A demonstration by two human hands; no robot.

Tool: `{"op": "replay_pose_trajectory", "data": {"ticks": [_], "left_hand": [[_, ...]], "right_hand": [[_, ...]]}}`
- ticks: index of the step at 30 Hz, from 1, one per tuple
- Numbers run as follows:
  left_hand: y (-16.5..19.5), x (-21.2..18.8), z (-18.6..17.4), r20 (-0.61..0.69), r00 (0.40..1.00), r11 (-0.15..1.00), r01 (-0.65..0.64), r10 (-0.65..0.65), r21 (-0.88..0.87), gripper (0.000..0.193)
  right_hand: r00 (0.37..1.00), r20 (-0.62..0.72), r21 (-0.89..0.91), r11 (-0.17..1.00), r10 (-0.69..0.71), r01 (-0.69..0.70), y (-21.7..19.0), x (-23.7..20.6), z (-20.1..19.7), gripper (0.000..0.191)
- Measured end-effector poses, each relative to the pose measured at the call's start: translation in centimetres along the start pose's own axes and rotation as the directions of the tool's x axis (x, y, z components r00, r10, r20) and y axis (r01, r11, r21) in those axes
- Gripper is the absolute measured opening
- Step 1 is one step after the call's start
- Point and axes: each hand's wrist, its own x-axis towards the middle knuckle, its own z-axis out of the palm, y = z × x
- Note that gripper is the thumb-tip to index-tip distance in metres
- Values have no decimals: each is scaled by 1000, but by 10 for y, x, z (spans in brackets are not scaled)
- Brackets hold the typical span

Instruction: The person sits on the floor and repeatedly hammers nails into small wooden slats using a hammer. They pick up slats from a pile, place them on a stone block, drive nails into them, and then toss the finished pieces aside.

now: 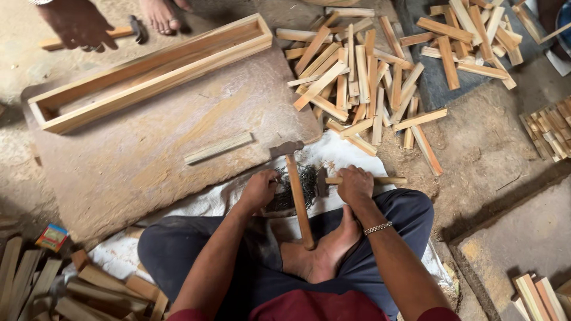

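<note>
Flat stone slab (178, 142) fills 9 to 11 o'clock, sitting on dirt floor. On its far edge, toward 10 o'clock: long open wooden box frame (148, 71), lying diagonal. Big loose pile of cut wood slats (357, 77) at 12 to 1 o'clock, more slats on a dark mat at 2 o'clock. White cloth (202, 202) under the seated person, centre to 6 o'clock. Single slat (218, 148) lies flat on the slab, mid-frame, apart from the frame. Hammer (297, 196) rests across the lap, head toward 12, handle end against the bare feet. Heap of dark nails (300, 184) on the cloth between the hands, just beside the hammer handle. Left hand (259, 189) curled, fingertips in the nail heap; can't tell if it's pinching any. Right hand (355, 184) closed around a thin wood stick (386, 180) pointing to 3 o'clock. Another person's hand (77, 24) and second hammer (128, 30) at 11 o'clock.
</note>
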Motion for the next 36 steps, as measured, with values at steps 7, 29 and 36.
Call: {"op": "replay_pose_trajectory", "data": {"ticks": [7, 29, 36], "left_hand": [[9, -1, -5, 69, 992, 994, 99, -103, 50, 24], [-9, -5, -29, -433, 901, 997, -32, 1, -64, 17], [-44, 68, -69, -450, 887, 994, -84, 107, 72, 11]], "right_hand": [[994, 75, -18, 996, 83, -82, 3, 0, 0, 31], [717, -647, 420, 664, -257, 618, -86, -96, 30, 85], [802, 501, 824, -106, -324, -557, -87, -85, 50, 43]]}}
